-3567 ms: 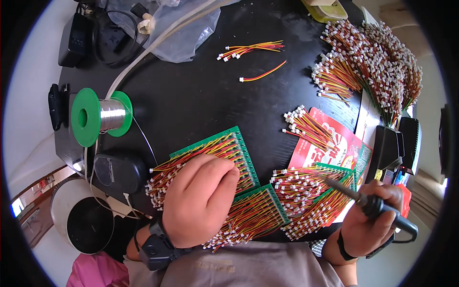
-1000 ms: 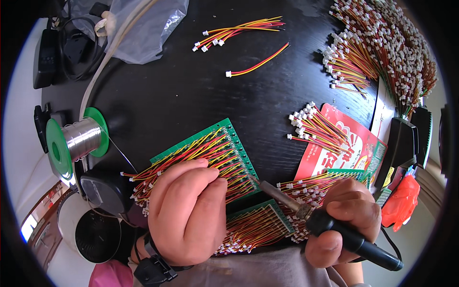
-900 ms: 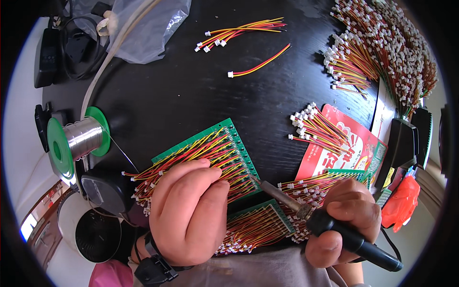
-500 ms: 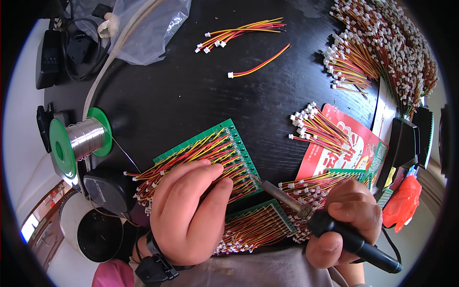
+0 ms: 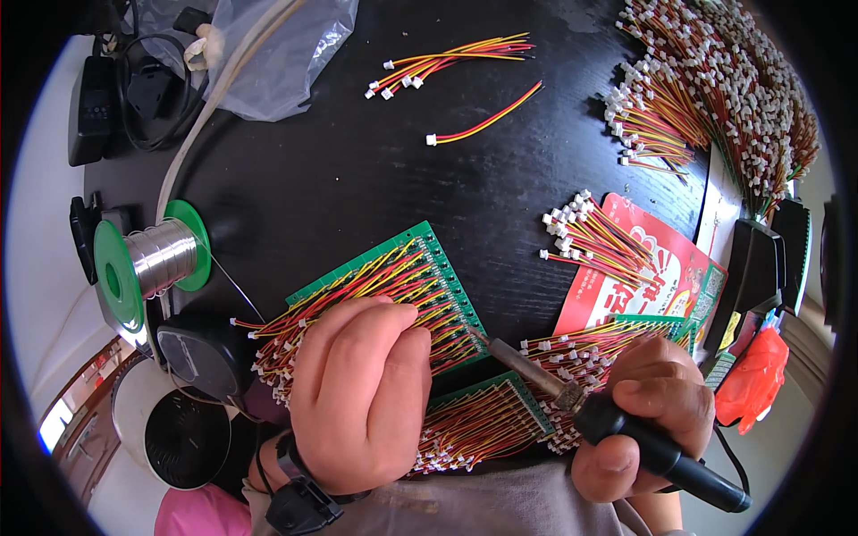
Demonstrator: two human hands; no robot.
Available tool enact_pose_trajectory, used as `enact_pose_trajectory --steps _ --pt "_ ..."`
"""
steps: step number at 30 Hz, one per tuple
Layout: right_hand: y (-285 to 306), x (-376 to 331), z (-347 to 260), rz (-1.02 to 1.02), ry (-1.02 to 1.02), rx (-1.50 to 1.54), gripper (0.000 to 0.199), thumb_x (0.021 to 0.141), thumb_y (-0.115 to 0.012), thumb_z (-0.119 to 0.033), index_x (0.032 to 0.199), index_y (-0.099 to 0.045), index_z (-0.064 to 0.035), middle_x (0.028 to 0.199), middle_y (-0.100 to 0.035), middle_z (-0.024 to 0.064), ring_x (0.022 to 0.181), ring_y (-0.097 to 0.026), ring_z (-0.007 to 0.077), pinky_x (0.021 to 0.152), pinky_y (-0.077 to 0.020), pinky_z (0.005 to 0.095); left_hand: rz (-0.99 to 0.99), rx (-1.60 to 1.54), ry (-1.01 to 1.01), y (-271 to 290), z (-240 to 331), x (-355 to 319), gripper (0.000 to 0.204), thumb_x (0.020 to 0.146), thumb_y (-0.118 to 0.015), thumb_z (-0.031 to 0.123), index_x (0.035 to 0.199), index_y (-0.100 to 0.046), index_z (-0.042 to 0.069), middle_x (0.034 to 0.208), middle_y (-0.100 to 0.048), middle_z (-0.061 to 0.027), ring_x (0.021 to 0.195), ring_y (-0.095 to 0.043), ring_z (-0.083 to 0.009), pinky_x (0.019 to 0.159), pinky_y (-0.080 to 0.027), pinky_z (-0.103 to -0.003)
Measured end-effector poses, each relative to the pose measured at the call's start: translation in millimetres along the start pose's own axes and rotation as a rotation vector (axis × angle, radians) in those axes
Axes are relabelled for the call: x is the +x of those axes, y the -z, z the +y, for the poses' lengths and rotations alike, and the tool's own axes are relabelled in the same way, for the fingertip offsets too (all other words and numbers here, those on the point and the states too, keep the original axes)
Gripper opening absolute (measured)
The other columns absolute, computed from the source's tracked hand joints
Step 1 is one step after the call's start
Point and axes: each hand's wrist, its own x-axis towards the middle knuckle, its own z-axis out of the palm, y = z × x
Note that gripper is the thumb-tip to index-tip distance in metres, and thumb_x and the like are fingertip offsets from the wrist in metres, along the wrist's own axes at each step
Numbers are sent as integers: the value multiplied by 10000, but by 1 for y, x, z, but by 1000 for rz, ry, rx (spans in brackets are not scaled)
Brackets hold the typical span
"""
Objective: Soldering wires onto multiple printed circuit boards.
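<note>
My right hand (image 5: 657, 389) is wrapped round the black handle of a soldering iron (image 5: 567, 393), its metal shaft pointing left. The tip meets the right edge strip of a green circuit board (image 5: 399, 241), which carries rows of red and yellow wires with white plugs. Over those wires lies my left hand (image 5: 362, 402), fingers curled and pressed together. Thumb and index finger point at the row near the iron's tip; what they pinch is hidden. Below, a second wired circuit board (image 5: 518, 393) lies partly under the first.
A green spool of solder wire (image 5: 161, 259) stands left. Loose two-wire leads (image 5: 474, 54) lie at the back. A wire bundle (image 5: 599, 237) rests on a red printed sheet (image 5: 585, 304); a large heap of plugged wires (image 5: 742, 98) fills the far right. A plastic bag (image 5: 277, 71) lies far left.
My left hand has shifted slightly to the right over the wires, its fingertips nearer together. The soldering iron's tip stays at nearly the same spot on the board.
</note>
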Motion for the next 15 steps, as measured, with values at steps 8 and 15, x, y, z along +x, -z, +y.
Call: enact_pose_trajectory --steps 8,15 --pt "0 0 0 8 10 -9 395 940 -675 -437 1004 -547 -69 670 -518 23 573 -512 144 543 -423 301 6 52 -70 -2 2 -3 224 691 -709 -8 912 -692 -43 906 -637 -133 910 -662 -332 742 -581 -385" --pt "-6 -2 0 40 4 -42 369 929 -675 -384 972 -545 -41 685 -520 45 576 -508 162 546 -417 313 26 15 -98 -5 -1 0 288 657 -724 23 934 -711 -54 831 -615 -102 851 -633 -293 697 -556 -359"
